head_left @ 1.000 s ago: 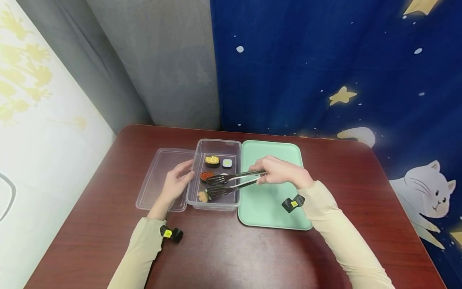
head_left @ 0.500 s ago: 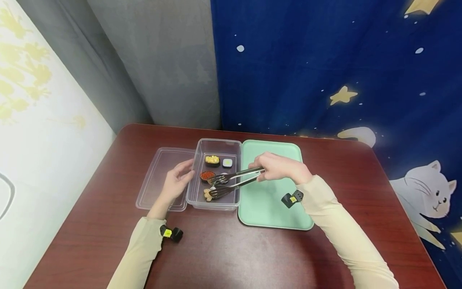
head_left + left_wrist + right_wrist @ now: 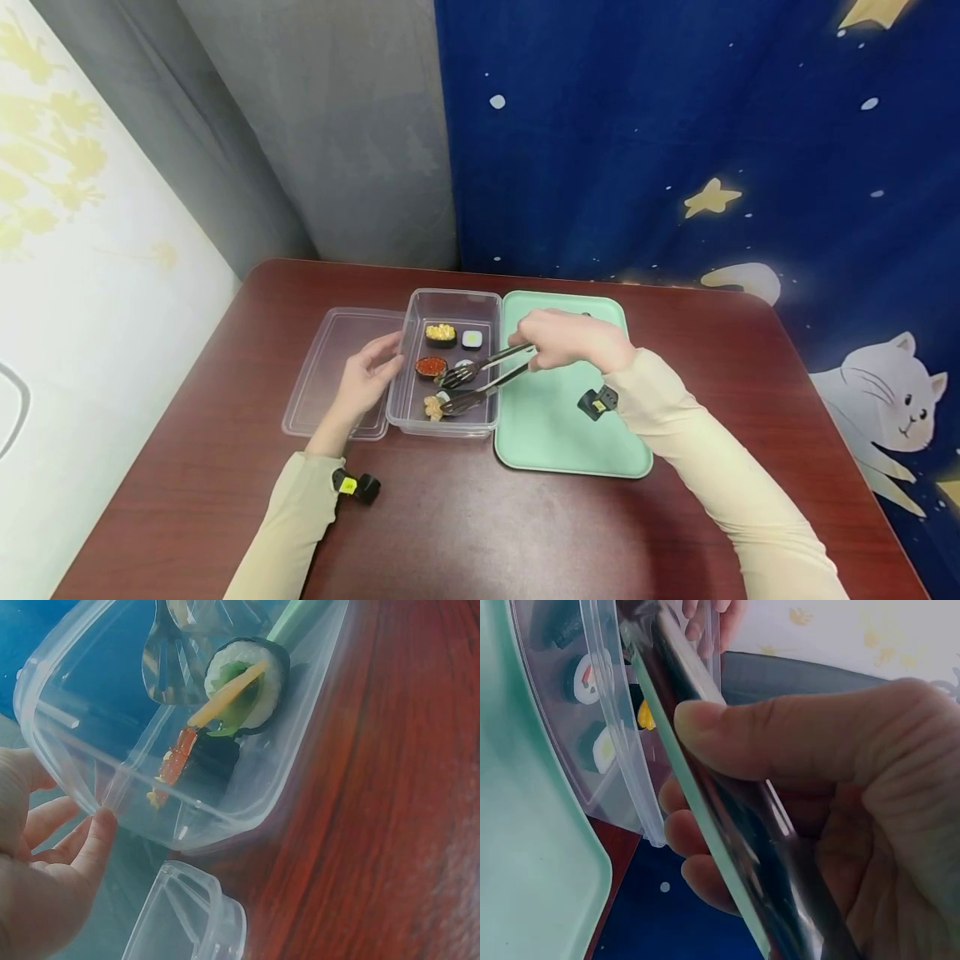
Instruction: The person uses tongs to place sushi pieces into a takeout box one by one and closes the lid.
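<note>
My right hand (image 3: 566, 339) grips a pair of dark metal tongs (image 3: 735, 817), thumb on one side and fingers on the other. The tongs reach into a clear plastic box (image 3: 444, 427), their two slotted ends apart. Close to the lower end is a sushi roll (image 3: 251, 682) with green leaf, a yellow strip and a red piece sticking out. Also inside are a red-roe sushi (image 3: 431, 367), a yellow-topped sushi (image 3: 441, 335) and a small white roll (image 3: 472, 339); another white roll (image 3: 591, 679) is partly behind the tongs. My left hand (image 3: 365, 377) touches the box's left wall with its fingertips.
A pale green tray (image 3: 570, 442) lies right beside the box. The clear lid (image 3: 322, 383) lies to the left, partly under my left hand. All stand on a reddish-brown table (image 3: 465, 517), with curtains (image 3: 600, 150) behind its far edge.
The tongs have drawn back slightly right, away from the roe sushi. The filled roll has shifted a little right in the box and turned. My left hand stays where it was.
</note>
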{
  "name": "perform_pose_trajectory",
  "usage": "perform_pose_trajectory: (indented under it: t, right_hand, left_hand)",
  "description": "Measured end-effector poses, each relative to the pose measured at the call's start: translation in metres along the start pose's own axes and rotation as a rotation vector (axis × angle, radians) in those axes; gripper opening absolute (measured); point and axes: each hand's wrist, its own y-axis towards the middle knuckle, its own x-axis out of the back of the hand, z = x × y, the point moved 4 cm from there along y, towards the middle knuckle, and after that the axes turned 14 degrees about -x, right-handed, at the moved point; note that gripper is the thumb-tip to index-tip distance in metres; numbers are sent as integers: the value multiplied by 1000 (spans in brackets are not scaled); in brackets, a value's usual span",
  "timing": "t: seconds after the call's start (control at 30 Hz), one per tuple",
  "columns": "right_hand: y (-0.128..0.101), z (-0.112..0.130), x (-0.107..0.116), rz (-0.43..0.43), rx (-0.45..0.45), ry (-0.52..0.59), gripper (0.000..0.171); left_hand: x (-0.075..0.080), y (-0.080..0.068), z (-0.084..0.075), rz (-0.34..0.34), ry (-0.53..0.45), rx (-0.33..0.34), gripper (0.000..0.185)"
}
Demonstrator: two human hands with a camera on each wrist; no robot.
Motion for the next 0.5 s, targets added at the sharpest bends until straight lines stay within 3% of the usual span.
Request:
perform_pose_trajectory:
  t: [0.23, 0.5]
  right_hand:
    - [3, 8, 1, 4, -7, -61, 13]
    - [0, 9, -3, 26, 7, -5, 12]
  left_hand:
    - [0, 0, 0, 3, 0, 1, 41]
    - [-1, 0, -6, -4, -16, -20, 39]
